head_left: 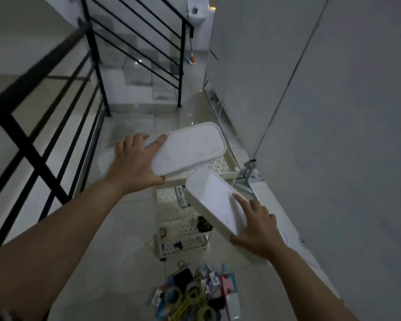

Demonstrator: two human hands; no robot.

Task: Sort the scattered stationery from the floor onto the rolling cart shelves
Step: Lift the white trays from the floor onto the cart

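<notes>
Two white trays were held up over the cart (183, 218), which stood on the pale tiled floor (125, 228) in the centre of the frame. The left hand (137, 159) gripped the upper tray (190, 147) at its left end, thumb on the flat face and fingers curled over the far rim; this tray sat tilted, its flat side turned to the camera, just above centre. The right hand (257, 230) held the lower tray (215, 200) from its near end, forefinger stretched along the flat face and thumb under the near edge; the other fingers were too blurred to read. The two trays lay close, the upper one's lower right edge just above the lower one's top corner; whether they touched could not be told.

The cart's perforated cream shelves showed below and between the trays, with a labelled box (181, 195), a dark clump (203, 223) and a tape roll (163, 231) on them. The stationery pile (195, 293) lay on the floor at the bottom centre of the frame, near the cart's near wheel: tape rolls, yellow bands, small coloured packs and a pink item, all heaped together.

A black railing (44, 126) ran down the left side of the frame, stairs (137, 66) rose at upper centre, and a grey wall (333, 112) filled the right.
</notes>
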